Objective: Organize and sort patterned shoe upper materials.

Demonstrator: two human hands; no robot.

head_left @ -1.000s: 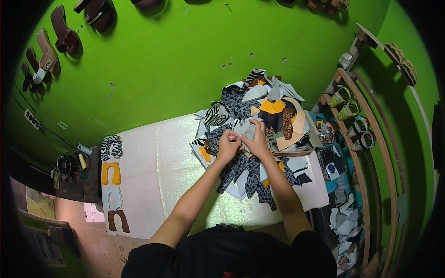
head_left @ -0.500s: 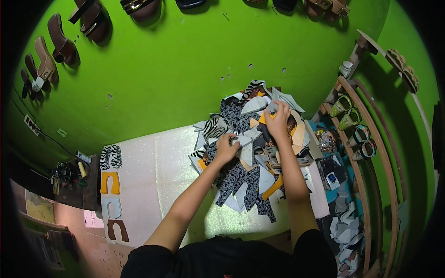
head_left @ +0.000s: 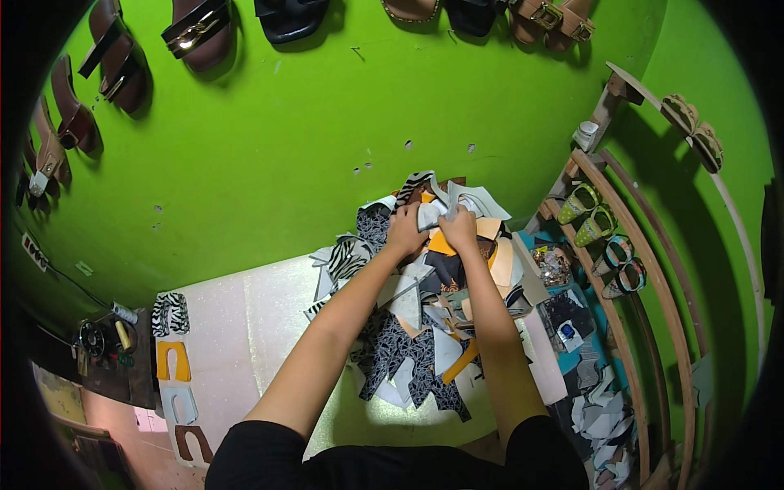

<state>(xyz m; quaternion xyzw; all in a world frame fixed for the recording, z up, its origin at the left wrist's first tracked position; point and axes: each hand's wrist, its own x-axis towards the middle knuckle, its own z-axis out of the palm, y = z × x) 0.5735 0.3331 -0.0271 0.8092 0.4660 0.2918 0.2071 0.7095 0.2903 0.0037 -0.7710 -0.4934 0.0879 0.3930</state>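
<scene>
A heaped pile of cut material scraps lies on the table, with black-and-grey patterned pieces [head_left: 412, 359], zebra-print pieces [head_left: 347, 257], and white, orange, tan and brown ones. At its far side, my left hand [head_left: 406, 232] has its fingers closed at a pale grey scrap [head_left: 429, 216]. Close to its right, my right hand [head_left: 459, 229] pinches a grey scrap [head_left: 452, 198] that sticks up past the fingers. Whether the two grey parts are one piece I cannot tell. Under the right hand lies an orange scrap [head_left: 441, 243].
Along the table's left edge sit U-shaped pieces: zebra-print [head_left: 170, 314], orange [head_left: 173, 361], white [head_left: 180, 403] and brown [head_left: 193, 445]. Sandals [head_left: 294, 20] hang on the green wall. A wooden rack [head_left: 645, 327] with sandals stands right, beside more scraps [head_left: 603, 416].
My left hand has moved away from me, from the pile's middle to its far side, leaving pale scraps behind. My right hand has come closer to it. The view has shifted.
</scene>
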